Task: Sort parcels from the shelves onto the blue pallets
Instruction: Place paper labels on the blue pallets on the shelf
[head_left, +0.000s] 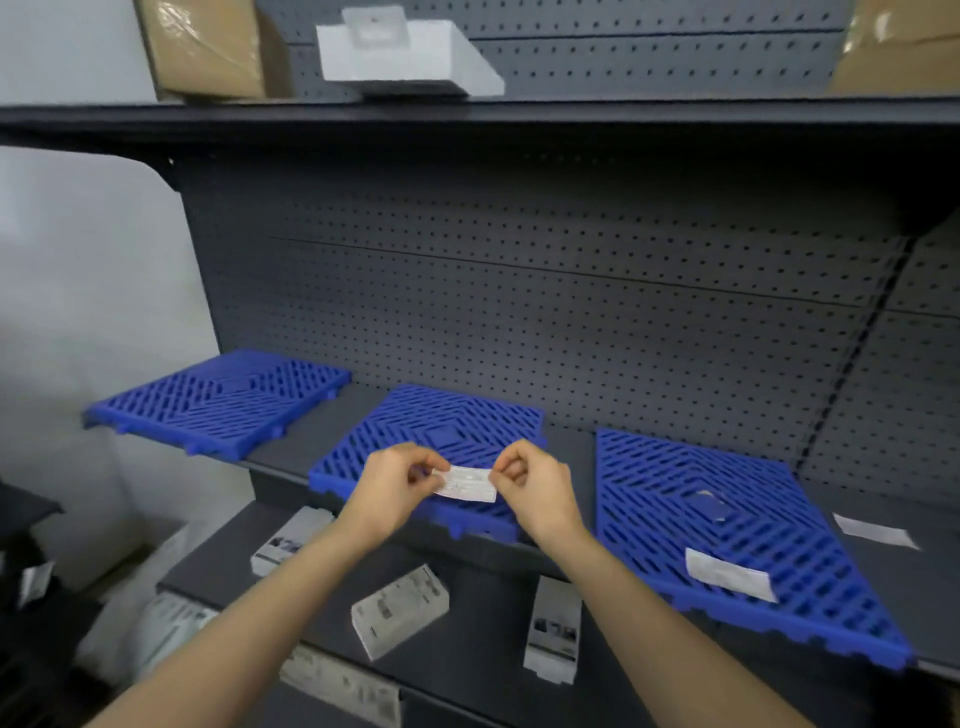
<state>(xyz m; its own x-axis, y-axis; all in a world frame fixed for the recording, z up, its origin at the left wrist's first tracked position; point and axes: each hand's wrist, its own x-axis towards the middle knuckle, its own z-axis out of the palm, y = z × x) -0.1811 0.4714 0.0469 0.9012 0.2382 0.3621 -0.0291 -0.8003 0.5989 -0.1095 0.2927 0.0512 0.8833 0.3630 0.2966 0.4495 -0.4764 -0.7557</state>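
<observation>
Small grey-white boxed parcels (400, 610), printed faces up, lie scattered on the lower shelf (483, 634), beneath three slotted pallets: the left blue pallet (223, 400), middle blue pallet (457, 415) and right blue pallet (727, 499). Above the middle one's front edge, our left hand (395, 483) and right hand (530, 486) each pinch one end of a white slip (466, 483), perhaps a label; its print is blurred.
</observation>
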